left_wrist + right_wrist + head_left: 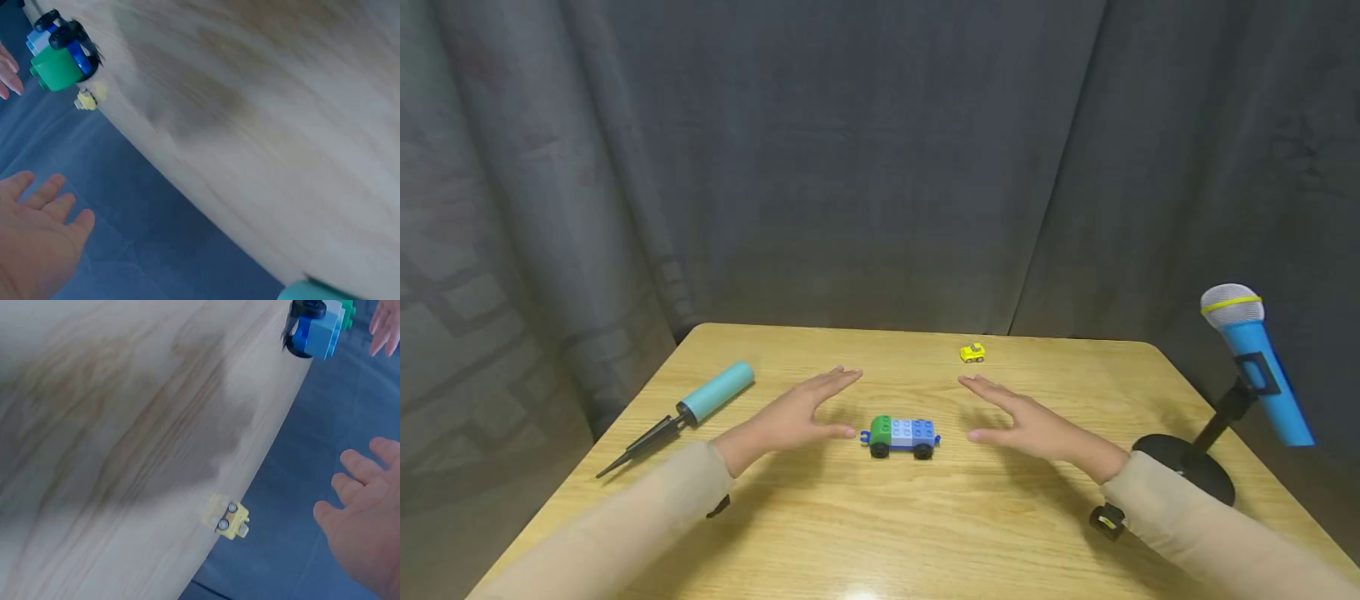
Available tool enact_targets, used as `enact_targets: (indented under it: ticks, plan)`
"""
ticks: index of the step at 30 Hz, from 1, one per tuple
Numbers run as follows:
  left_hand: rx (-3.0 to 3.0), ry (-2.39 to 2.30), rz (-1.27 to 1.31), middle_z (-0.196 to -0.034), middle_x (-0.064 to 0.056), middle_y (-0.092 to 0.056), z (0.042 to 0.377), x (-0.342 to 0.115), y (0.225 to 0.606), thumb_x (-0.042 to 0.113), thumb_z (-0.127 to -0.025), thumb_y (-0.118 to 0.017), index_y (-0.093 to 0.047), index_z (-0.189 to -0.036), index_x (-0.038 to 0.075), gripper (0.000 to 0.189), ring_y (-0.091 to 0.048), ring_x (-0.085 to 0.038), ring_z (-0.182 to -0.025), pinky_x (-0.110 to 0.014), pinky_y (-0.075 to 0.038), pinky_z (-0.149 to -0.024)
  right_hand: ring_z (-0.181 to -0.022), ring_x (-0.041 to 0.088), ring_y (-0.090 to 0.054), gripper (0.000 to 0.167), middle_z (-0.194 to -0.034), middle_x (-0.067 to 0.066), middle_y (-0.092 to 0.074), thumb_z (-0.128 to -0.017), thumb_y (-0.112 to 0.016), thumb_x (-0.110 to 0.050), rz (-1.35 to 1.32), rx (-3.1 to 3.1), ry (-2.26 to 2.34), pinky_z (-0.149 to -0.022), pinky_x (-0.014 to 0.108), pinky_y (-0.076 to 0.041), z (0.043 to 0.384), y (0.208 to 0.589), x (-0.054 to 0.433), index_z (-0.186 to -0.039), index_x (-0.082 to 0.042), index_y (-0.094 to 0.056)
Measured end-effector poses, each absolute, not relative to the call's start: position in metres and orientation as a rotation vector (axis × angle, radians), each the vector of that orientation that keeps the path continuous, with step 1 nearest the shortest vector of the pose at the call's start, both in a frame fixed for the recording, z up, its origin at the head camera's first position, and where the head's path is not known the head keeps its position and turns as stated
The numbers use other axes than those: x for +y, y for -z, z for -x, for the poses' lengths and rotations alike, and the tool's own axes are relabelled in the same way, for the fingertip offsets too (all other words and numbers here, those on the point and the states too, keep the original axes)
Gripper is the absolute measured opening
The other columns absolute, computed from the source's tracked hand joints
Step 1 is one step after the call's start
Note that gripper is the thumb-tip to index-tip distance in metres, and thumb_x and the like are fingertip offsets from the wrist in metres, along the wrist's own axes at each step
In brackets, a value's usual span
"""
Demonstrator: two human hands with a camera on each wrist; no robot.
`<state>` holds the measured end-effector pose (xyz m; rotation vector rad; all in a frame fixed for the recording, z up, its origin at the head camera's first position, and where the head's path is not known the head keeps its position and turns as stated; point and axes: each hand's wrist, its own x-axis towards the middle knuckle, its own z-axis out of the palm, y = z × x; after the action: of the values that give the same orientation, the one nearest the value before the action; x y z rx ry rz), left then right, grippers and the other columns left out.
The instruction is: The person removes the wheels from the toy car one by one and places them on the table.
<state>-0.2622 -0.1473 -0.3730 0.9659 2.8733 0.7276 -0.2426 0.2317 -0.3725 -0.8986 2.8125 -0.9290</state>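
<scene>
A toy car built of green, light blue and blue blocks [912, 433] stands on black wheels at the middle of the table. To its left my left hand [801, 417] hovers with straight fingers and holds nothing. My right hand [1026, 421] mirrors it on the other side, fingers extended and thumb apart, also holding nothing. Both hands are apart from the block car. Behind it, near the far edge, sits a small yellow toy car [972, 353], which also shows in the right wrist view [232, 520].
On the left lies a teal hand pump [721, 392] with a black nozzle pointing toward the front. At right a blue toy microphone [1262, 367] leans on a black stand with a round base [1187, 467]. Grey curtains [850, 167] hang behind the wooden table [880, 533].
</scene>
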Motion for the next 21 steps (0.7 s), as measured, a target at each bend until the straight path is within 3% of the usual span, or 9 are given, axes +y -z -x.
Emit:
enact_targets:
  ticks: [5, 9, 13, 21]
  plan:
    - [2.782, -0.955, -0.877, -0.157, -0.006, -0.031, 0.26, -0.138, 0.376, 0.043, -0.083, -0.075, -0.03, -0.153, 0.025, 0.085, -0.03, -0.032, -0.144, -0.053, -0.028, -0.114, -0.142, 0.037, -0.032, 0.078, -0.157, 0.009, -0.032, -0.087, -0.068, -0.049, 0.869, 2.8, 0.994, -0.11, 0.06, -0.03, 0.243, 0.375, 0.224, -0.152, -0.027, -0.032]
    - [2.681, -1.153, -0.883, -0.153, -0.011, -0.039, 0.264, -0.132, 0.38, 0.033, -0.082, -0.078, -0.034, -0.15, 0.01, 0.084, -0.038, -0.032, -0.14, -0.048, -0.035, -0.111, -0.137, 0.038, -0.039, 0.077, -0.152, 0.013, -0.04, -0.085, -0.074, -0.039, 0.902, 2.733, 1.138, -0.108, 0.054, -0.037, 0.247, 0.381, 0.218, -0.148, -0.012, -0.039]
    - [2.532, -1.305, -0.898, -0.15, -0.019, -0.041, 0.266, -0.128, 0.388, 0.027, -0.082, -0.077, -0.036, -0.148, 0.003, 0.081, -0.04, -0.034, -0.138, -0.047, -0.038, -0.108, -0.134, 0.041, -0.042, 0.075, -0.147, 0.023, -0.043, -0.083, -0.077, -0.026, 0.942, 2.634, 1.285, -0.104, 0.048, -0.042, 0.251, 0.387, 0.213, -0.143, 0.003, -0.042]
    - [2.389, -1.425, -0.724, -0.142, -0.019, -0.049, 0.263, -0.118, 0.403, 0.019, -0.084, -0.076, -0.044, -0.141, 0.0, 0.069, -0.046, -0.036, -0.132, -0.04, -0.047, -0.102, -0.126, 0.043, -0.049, 0.063, -0.139, 0.027, -0.049, -0.084, -0.076, -0.015, 0.751, 2.472, 1.487, -0.097, 0.049, -0.049, 0.253, 0.396, 0.2, -0.137, 0.005, -0.048]
